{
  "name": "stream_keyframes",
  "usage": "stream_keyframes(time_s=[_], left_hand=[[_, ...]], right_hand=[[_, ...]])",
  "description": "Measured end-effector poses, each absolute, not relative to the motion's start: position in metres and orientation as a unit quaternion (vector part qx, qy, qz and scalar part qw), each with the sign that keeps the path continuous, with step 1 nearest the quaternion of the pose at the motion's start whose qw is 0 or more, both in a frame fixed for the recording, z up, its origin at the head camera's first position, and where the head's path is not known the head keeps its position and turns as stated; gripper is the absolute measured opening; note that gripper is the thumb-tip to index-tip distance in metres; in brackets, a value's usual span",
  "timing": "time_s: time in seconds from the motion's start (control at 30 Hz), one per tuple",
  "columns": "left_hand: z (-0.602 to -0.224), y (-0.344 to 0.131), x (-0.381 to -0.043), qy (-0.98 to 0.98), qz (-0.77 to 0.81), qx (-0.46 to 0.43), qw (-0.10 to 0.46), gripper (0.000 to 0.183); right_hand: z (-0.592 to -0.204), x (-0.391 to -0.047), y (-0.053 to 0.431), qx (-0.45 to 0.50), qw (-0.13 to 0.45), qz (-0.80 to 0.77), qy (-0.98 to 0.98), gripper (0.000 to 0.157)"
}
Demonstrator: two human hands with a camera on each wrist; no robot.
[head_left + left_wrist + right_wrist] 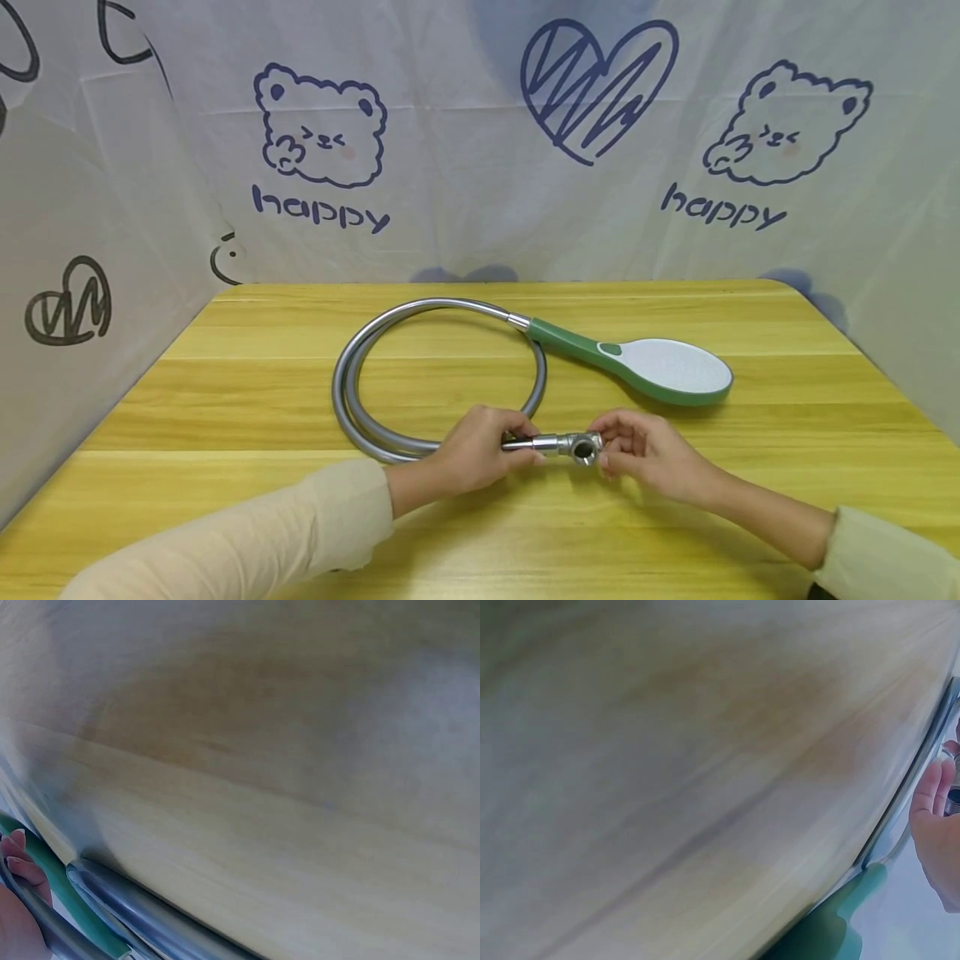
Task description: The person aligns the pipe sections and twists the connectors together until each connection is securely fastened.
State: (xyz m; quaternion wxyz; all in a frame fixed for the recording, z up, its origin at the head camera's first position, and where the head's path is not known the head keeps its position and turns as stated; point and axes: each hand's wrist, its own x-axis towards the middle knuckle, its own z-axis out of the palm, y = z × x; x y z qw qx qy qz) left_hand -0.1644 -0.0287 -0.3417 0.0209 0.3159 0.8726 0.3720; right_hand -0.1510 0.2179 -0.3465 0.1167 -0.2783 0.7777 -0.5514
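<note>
My left hand [476, 454] grips the end of a grey metal shower hose [341, 383], thumb and fingers around it just behind its chrome nut [545, 442]. On that nut sits a small silver pipe fitting [572, 440], its round threaded opening facing me. The right hand [656, 457] pinches the fitting's right end between thumb and curled fingers. Behind the hands lies a green hand shower [577, 346] with a white spray face, joined to the hose's other end. At the left wrist view's lower left, fingers [28, 874] curl around the hose.
The hose loops on the wooden table [247, 375], left of and behind the hands. A white cloth [450, 167] with drawn bears and hearts hangs behind the table and along its sides. In the right wrist view, the green handle [817, 930] lies near the right hand.
</note>
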Motion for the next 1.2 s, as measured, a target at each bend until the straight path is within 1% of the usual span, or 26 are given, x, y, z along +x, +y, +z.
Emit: stream_keyframes(time_s=[0.5, 0.67, 0.8, 0.93, 1.03, 1.2], left_hand=[[-0.3409, -0.0273, -0.1649, 0.874, 0.373, 0.31, 0.016, 0.016], [-0.3415, -0.0274, -0.1648, 0.871, 0.375, 0.316, 0.01, 0.015], [-0.343, -0.0276, -0.1647, 0.868, 0.376, 0.325, 0.003, 0.015], [-0.3424, -0.0275, -0.1642, 0.867, 0.377, 0.325, 0.006, 0.014], [-0.3417, -0.0274, -0.1637, 0.869, 0.38, 0.315, 0.019, 0.014], [-0.3419, -0.0276, -0.1634, 0.874, 0.376, 0.306, 0.029, 0.014]], right_hand=[[-0.347, -0.1505, 0.2156, -0.268, 0.12, -0.552, 0.78, 0.031], [-0.3465, -0.1504, 0.2156, -0.259, 0.135, -0.56, 0.775, 0.035], [-0.3474, -0.1508, 0.2156, -0.271, 0.14, -0.567, 0.765, 0.038], [-0.3491, -0.1515, 0.2151, -0.293, 0.126, -0.567, 0.759, 0.033], [-0.3499, -0.1519, 0.2146, -0.303, 0.107, -0.556, 0.766, 0.029], [-0.3485, -0.1513, 0.2145, -0.294, 0.075, -0.522, 0.797, 0.026]])
